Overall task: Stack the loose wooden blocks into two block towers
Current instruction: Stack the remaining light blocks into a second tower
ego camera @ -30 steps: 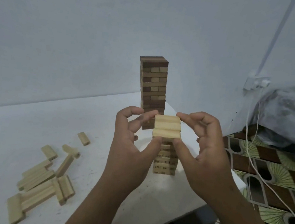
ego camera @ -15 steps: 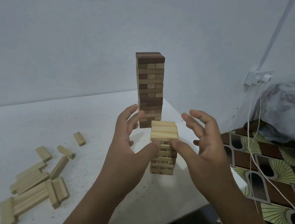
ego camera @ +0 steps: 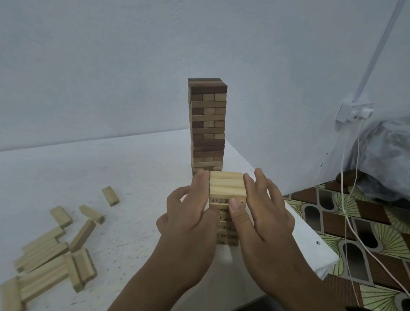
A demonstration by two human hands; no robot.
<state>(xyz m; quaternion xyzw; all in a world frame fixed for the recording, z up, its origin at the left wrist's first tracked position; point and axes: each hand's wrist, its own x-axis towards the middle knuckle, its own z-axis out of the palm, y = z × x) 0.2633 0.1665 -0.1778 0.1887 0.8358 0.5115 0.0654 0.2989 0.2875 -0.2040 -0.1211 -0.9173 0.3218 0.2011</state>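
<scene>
Nearest the camera, the person's two forearms reach out over the near edge of the white table (ego camera: 145, 174). The left hand (ego camera: 189, 220) and the right hand (ego camera: 261, 213) now press flat against opposite sides of the short pale wooden block tower (ego camera: 226, 204). Half a second ago both hands were spread and slightly off it, with fingers fanned above the top layer; a second ago they pinched that top layer from above. The left fingers lie straight and together along the tower's left face. The right fingers lie straight against the right face, and the right thumb (ego camera: 237, 210) lies up the front, its tip just under the top layer. Neither hand curls around a block. The top layer of three pale blocks sits square on the tower, and printed numbers show on the row below.

To the left, near the table's front edge, lies the heap of loose pale wooden blocks (ego camera: 52, 253), with a few single blocks scattered just beyond it, unchanged.

Behind the short tower, just beyond the fingertips, stands the tall tower of mixed dark and light brown wooden blocks (ego camera: 207, 125), upright near the far corner. Beyond it are the pale wall and, to the right, a white wall socket (ego camera: 354, 113) with white cables (ego camera: 347, 197) hanging to the patterned floor (ego camera: 381, 239).
</scene>
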